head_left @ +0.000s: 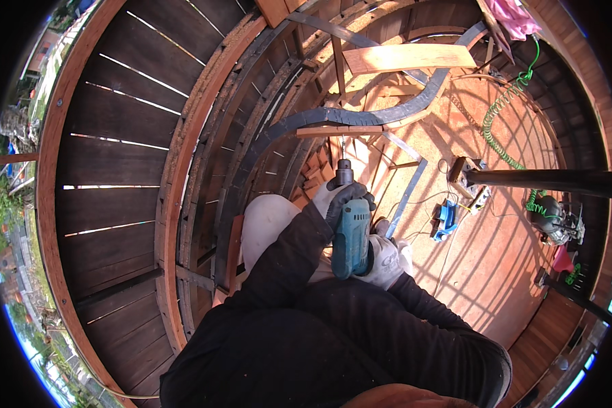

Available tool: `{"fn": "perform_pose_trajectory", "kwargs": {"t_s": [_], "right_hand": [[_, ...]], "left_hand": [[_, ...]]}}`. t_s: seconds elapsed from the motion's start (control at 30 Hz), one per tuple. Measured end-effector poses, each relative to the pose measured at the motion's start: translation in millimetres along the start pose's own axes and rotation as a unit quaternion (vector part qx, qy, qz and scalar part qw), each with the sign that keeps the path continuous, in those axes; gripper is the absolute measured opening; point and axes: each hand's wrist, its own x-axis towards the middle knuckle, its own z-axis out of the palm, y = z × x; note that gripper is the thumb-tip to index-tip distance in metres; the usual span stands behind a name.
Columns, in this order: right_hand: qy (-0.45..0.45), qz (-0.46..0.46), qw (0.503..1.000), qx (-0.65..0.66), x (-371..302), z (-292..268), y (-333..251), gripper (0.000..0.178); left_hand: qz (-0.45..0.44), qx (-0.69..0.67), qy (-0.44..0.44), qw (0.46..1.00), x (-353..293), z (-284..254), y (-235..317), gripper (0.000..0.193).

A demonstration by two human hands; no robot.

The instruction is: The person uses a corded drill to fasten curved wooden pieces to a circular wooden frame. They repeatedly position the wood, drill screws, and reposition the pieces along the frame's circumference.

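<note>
A teal power drill (350,238) points away from me, gripped in both gloved hands. My left hand (344,202) is wrapped round its front, just behind the dark chuck (345,173). At the rear, my right hand (385,262) is closed on the handle, partly hidden by the drill body. The thin bit (343,146) reaches up to a short reddish wooden strip (333,131), which lies along a dark curved band (299,121). Whether the bit has entered the wood I cannot tell.
A wooden board (411,60) lies across the far frame. Wood offcuts (313,175) are piled beyond my left knee. On the floor to the right are a blue power tool (445,219), cables, a green coiled hose (493,122) and a dark post (544,180). Slatted planking (119,160) curves up left.
</note>
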Motion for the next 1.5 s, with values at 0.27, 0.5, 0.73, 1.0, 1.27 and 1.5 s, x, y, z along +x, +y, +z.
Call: {"fn": "perform_pose_trajectory", "kwargs": {"t_s": [0.27, 0.5, 0.73, 1.0, 1.27, 1.5], "right_hand": [[-0.009, 0.011, 1.000, 0.002, 5, 3, 8, 0.064], [-0.006, 0.000, 1.000, 0.000, 5, 5, 11, 0.064], [-0.015, 0.012, 1.000, -0.010, 8, 1, 8, 0.064], [-0.013, -0.002, 1.000, -0.013, 13, -6, 8, 0.076], [-0.042, 0.033, 0.996, 0.073, 17, -13, 6, 0.085], [-0.058, 0.053, 0.990, 0.114, 28, -31, -6, 0.079]], "left_hand": [[0.016, 0.055, 0.018, 0.998, 7, 1, 3, 0.026], [-0.001, 0.038, 0.004, 0.999, 12, -9, -1, 0.026], [0.022, 0.044, 0.015, 0.999, 10, -2, 3, 0.026], [0.016, 0.056, 0.034, 0.998, 14, 2, 7, 0.026], [0.013, 0.039, 0.021, 0.999, 12, 4, 7, 0.027], [0.021, 0.001, -0.007, 1.000, 17, 10, 8, 0.025]]}}
